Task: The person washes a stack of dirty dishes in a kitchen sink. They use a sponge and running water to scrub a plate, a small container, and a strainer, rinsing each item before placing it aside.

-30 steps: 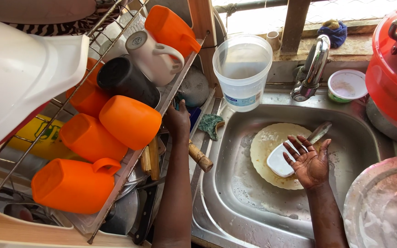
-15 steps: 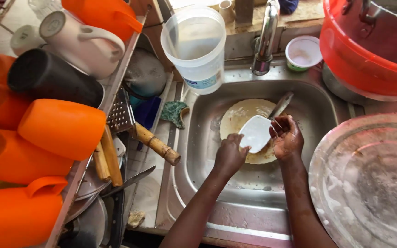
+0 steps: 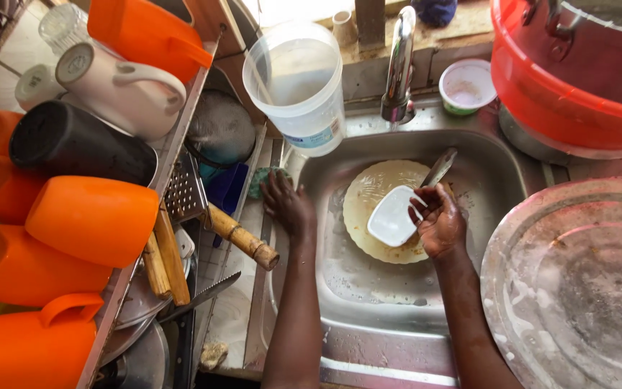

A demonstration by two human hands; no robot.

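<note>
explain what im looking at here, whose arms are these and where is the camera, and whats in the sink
This is one picture from a camera worn on a person's head, looking straight down at their own two bare arms over a kitchen sink. There is no machine.

The right hand holds a small white squarish dish above a pale round plate lying in the basin; a metal utensil rests on the plate near the tap. The left hand rests on the sink's left rim beside a green scrubbing pad, and appears to hold nothing.

Left of the sink, a drying rack carries orange cups, a black mug and a white mug. Behind stands a clear plastic bucket; at right sit a red basin and a soapy metal lid.
</note>
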